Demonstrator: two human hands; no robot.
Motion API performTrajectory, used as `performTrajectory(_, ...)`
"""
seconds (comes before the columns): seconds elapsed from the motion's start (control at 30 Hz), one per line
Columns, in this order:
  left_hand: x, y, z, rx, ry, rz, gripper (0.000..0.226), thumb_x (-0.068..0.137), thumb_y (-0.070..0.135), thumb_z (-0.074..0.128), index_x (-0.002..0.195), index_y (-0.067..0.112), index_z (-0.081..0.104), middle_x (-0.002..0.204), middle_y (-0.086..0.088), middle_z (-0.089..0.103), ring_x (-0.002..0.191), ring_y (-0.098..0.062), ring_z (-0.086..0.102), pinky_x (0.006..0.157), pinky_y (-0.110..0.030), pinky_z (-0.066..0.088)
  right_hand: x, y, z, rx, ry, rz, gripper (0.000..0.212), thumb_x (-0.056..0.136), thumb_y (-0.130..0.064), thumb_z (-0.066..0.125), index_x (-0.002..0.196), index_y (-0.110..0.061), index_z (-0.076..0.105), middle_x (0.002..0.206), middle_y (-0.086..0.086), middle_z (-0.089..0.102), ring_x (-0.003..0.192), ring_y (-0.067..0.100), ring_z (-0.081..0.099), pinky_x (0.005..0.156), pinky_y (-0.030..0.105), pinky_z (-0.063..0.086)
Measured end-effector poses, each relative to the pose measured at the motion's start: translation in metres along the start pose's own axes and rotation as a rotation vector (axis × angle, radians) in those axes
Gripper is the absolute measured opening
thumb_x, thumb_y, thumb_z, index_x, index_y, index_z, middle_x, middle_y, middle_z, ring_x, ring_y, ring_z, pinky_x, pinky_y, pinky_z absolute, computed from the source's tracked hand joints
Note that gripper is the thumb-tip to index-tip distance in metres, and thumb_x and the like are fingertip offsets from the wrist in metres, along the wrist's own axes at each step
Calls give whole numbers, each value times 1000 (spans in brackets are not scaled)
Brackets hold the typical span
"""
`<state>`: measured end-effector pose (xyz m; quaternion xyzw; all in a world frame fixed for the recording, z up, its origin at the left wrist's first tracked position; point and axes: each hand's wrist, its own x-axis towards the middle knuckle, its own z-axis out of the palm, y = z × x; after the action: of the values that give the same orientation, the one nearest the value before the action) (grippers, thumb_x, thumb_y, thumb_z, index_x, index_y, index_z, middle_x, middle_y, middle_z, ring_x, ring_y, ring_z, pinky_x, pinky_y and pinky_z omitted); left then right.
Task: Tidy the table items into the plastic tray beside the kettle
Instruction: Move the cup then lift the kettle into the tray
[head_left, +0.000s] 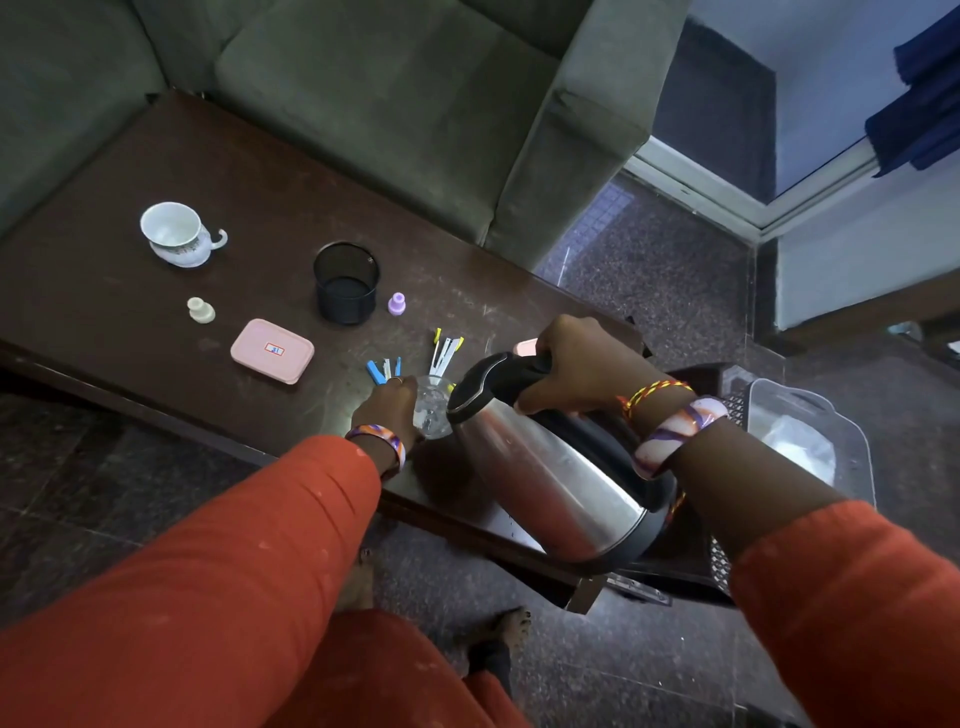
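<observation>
Right hand (569, 364) is curled round the black handle of the steel kettle (556, 467), which is held tilted, its long axis running from lower right to upper left, the spout end lowered toward a clear glass (434, 410). Left hand (389, 410) is wrapped round that glass, which stands on the dark table (130, 312). Plastic tray (831, 415) is seen just right of the right wrist, behind the kettle. Pens (441, 353), pink lid (272, 351), mesh cup (345, 283) and teacup (176, 234) lie beyond the hands.
</observation>
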<state>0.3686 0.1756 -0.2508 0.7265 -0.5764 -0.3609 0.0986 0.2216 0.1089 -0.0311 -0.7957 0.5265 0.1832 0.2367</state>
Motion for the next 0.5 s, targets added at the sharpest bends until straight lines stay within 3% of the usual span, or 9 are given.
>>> performTrajectory(0.27, -1, 2, -2, 25, -8, -3, 53, 66, 10, 74, 111, 3, 48, 122, -19, 54, 113, -40, 53, 90, -49, 50, 0, -1, -1, -5, -1, -4, 40, 62, -26, 79, 55, -19, 40, 57, -5, 44, 51, 6, 43, 41, 21, 29)
performTrajectory(0.5, -2, 3, -2, 51, -17, -11, 58, 66, 11, 76, 115, 3, 47, 123, -19, 54, 113, -40, 54, 90, -49, 50, -1, -2, -4, -2, -21, 9, 36, 63, -26, 79, 64, -16, 44, 59, -5, 46, 51, 6, 46, 41, 19, 31)
